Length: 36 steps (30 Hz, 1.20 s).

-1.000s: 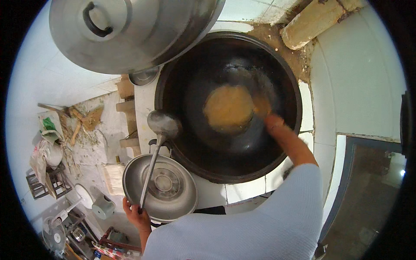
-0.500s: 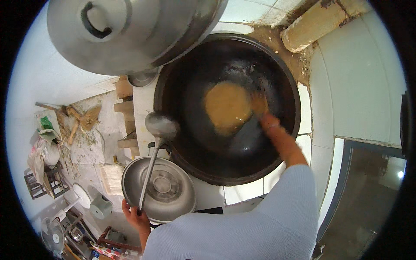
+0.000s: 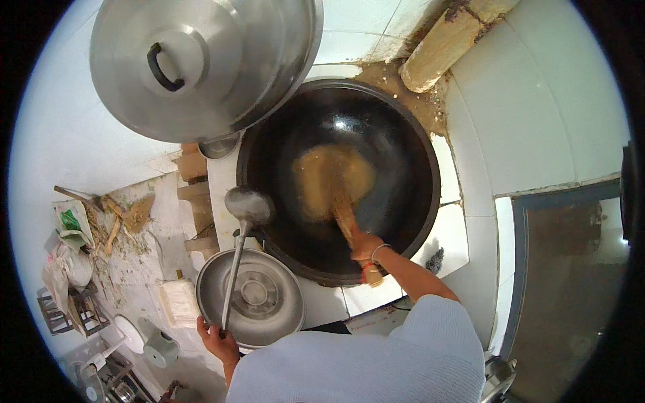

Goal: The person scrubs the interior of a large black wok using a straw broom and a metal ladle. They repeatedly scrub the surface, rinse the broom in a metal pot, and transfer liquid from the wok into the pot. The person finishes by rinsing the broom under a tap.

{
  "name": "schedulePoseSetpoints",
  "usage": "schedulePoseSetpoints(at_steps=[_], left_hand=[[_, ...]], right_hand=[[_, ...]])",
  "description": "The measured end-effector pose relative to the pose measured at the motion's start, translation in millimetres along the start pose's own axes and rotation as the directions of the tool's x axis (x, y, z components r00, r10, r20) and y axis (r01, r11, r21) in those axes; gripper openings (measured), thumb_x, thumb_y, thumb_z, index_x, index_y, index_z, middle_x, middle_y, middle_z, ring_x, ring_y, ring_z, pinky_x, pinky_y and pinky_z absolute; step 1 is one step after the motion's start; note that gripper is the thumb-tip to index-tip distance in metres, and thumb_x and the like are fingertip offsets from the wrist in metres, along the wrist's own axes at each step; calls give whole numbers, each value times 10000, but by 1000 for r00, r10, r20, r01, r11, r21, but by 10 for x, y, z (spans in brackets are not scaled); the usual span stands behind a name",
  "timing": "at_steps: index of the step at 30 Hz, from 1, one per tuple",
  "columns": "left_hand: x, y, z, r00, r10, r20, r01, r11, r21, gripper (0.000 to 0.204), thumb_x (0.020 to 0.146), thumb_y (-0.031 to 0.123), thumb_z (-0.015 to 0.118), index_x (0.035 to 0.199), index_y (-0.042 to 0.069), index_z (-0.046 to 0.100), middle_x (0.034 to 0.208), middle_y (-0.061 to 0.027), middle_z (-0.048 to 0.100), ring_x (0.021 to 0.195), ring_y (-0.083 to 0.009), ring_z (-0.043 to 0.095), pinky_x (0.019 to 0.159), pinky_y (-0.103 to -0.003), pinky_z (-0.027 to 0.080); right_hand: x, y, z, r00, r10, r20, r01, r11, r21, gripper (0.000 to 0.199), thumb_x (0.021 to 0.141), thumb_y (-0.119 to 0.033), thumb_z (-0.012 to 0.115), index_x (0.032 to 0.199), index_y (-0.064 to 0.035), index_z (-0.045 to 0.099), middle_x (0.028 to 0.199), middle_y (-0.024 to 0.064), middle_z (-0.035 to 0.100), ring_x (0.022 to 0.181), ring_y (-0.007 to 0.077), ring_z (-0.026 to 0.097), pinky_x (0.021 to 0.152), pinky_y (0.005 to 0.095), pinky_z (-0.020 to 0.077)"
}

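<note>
Gripping a straw brush (image 3: 346, 218), the right hand (image 3: 366, 247) is closed over the near side of the wok (image 3: 400, 201), bristles in brownish liquid (image 3: 310, 176) at its bottom; to the wok's near left, the left hand (image 3: 218, 344) clasps a ladle (image 3: 248, 205) across a metal basin (image 3: 281, 314); a lid (image 3: 225, 84) shows at the wok's far left.

A pale blue-grey knitted top (image 3: 356, 366), finely ribbed, was worn, with its right sleeve (image 3: 437, 319) ended well short of the wrist. The right hand (image 3: 366, 246) was set off by a thin, silvery bracelet (image 3: 379, 250); the left hand (image 3: 218, 344) was left bare.
</note>
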<state>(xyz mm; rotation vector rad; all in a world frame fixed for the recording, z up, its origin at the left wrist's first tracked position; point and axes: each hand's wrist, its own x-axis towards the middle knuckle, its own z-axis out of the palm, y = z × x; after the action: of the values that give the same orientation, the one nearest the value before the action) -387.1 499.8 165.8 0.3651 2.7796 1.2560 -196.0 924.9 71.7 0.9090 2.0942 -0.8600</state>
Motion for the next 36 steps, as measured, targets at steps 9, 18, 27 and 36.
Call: schedulePoseSetpoints(at_steps=[9, 18, 27, 36], left_hand=[[58, 175, -48, 965, 244, 98, -263, 908, 328, 174, 575, -73, 513, 735, -7, 528, 1224, -199, 446, 859, -299, 538, 690, -331, 440], [58, 145, -42, 933, 354, 71, -353, 851, 389, 161, 582, -56, 531, 728, 12, 525, 1213, -183, 461, 851, -302, 544, 648, -335, 452], [-23, -156, 38, 941, -316, -121, 238, 873, -427, 240, 548, -101, 511, 752, 20, 548, 1162, -172, 493, 816, -255, 571, 577, -282, 449], [77, 220, -11, 964, 255, 77, -266, 912, 313, 332, 533, -91, 513, 835, 32, 577, 1194, -179, 454, 847, -267, 561, 609, -294, 454]], right_hand=[[769, -8, -227, 950, 110, -293, -58, 982, 179, 797, 747, -36, 517, 1406, -164, 88, 934, 272, 588, 849, 398, 585, 714, 453, 465], [529, 137, -115, 489, 636, -597, 208, 579, 788, 742, 830, -261, 552, 1399, -84, 109, 1008, 241, 595, 874, 376, 592, 738, 418, 471], [2080, -69, -1256, 702, 467, -538, -65, 794, 604, 696, 817, -248, 539, 1400, -198, 163, 1078, 206, 569, 955, 342, 569, 836, 437, 440], [2011, -459, -755, 904, -348, -248, 344, 937, -61, 704, 785, -125, 527, 1390, -198, 174, 928, 215, 593, 836, 377, 583, 698, 435, 458]])
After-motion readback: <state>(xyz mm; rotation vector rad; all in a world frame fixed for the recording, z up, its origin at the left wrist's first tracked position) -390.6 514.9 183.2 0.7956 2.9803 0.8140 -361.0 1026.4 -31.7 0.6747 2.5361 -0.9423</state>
